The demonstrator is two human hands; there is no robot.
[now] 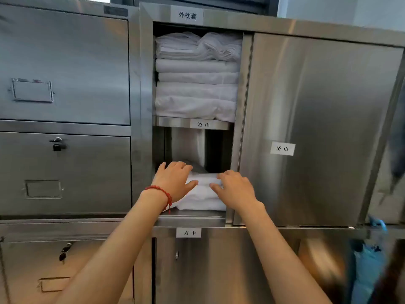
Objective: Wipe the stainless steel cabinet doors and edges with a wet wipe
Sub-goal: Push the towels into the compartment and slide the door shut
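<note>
Item: stainless steel cabinet (219, 20), sliding door (317, 128) pushed right, leaving the left bay exposed. Upper compartment: stacked folded white linen (197, 77), filling it nearly to the top, resting on a labelled shelf (175, 122). Lower compartment: a short pile of folded white towels (203, 194) on the bottom shelf, with dark free space above. Left hand (173, 183), red bead bracelet (161, 191) at the wrist: fingers curled over the top rear of the pile, thumb along its front edge. Right hand (235, 187): fingers bent onto the upper fold, thumb pressed at the front; both hands grip the towels, just beside each other. Wet wipe: not visible anywhere in view; cannot tell whether one lies within the pile. Adjacent: locked drawer unit (65, 172) with padlock (57, 147) at left; blue item (368, 270) hanging at lower right. Step in hand, by judgement: handling or straightening the contents, a side job to the wiping itself. Next move calls for: freeing both hands, taking up a wipe, then working along the door face and frame edges.
</note>
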